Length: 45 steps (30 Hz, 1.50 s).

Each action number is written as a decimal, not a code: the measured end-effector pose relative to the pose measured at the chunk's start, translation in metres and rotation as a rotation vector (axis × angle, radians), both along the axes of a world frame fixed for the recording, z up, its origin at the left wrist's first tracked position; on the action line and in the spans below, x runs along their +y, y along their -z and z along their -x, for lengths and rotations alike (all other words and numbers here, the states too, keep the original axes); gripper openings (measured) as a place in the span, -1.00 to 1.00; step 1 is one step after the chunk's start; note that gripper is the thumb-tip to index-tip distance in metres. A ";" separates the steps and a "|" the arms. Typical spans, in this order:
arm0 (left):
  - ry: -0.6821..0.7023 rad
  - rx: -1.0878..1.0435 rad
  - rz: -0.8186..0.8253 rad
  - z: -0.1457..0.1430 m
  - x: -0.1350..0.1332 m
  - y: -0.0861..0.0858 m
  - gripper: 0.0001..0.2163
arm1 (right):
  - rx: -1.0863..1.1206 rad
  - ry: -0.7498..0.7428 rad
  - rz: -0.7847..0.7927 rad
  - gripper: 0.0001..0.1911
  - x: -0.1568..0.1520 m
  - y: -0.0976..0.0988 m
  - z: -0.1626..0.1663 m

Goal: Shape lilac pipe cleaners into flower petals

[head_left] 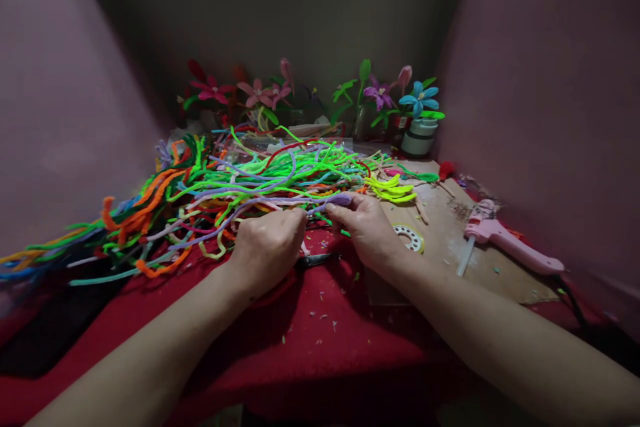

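Observation:
A big heap of coloured pipe cleaners point(210, 193) lies across the red cloth point(320, 340). My left hand point(267, 247) is curled into a closed grip at the heap's near edge, with a lilac pipe cleaner point(320, 201) running from it. My right hand point(367, 227) pinches the same lilac pipe cleaner at its folded end. Scissors point(315, 259) lie on the cloth just below and between both hands.
A pink glue gun point(505, 243) rests on a brown board point(450, 220) to the right, beside a roll of tape point(409, 237). Finished pipe-cleaner flowers point(260, 93) and a blue flower in a pot point(420, 120) stand at the back. Walls close in on both sides.

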<state>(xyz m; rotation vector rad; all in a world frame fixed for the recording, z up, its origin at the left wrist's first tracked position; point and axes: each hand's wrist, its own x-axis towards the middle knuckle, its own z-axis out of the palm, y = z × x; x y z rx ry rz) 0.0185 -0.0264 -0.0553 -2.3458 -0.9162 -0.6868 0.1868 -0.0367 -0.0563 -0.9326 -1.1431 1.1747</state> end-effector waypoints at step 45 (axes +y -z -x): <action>0.056 -0.098 0.746 -0.142 0.072 -0.046 -0.78 | -0.537 -0.840 -0.094 -0.67 -0.028 -0.011 0.002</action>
